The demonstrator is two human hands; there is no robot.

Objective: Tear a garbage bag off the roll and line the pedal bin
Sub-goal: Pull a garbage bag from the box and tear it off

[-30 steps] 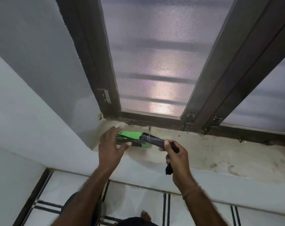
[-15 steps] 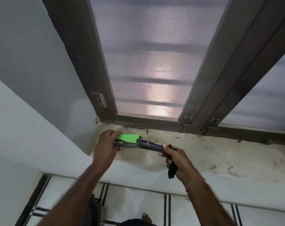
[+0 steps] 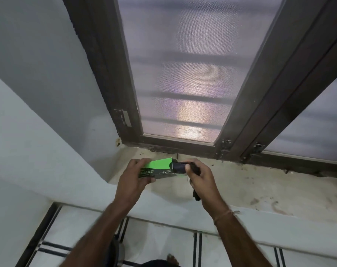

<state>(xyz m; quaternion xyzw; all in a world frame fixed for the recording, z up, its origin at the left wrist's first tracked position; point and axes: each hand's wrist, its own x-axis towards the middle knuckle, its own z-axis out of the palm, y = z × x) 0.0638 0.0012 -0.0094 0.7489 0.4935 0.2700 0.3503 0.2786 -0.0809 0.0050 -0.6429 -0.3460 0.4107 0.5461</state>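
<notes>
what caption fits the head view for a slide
Left hand holds the green garbage bag box; right hand grips the dark roll at its open end.

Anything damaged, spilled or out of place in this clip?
Nothing with the green box or roll. The window sill is stained and gritty, with debris along the frame. No pedal bin in view.

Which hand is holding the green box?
The left hand grips the green box. The right hand pinches the dark bag roll at the box's open end.

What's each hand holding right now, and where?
Left hand grips the green box at its closed end; right hand pinches the dark bag roll sticking out the open end.
</notes>
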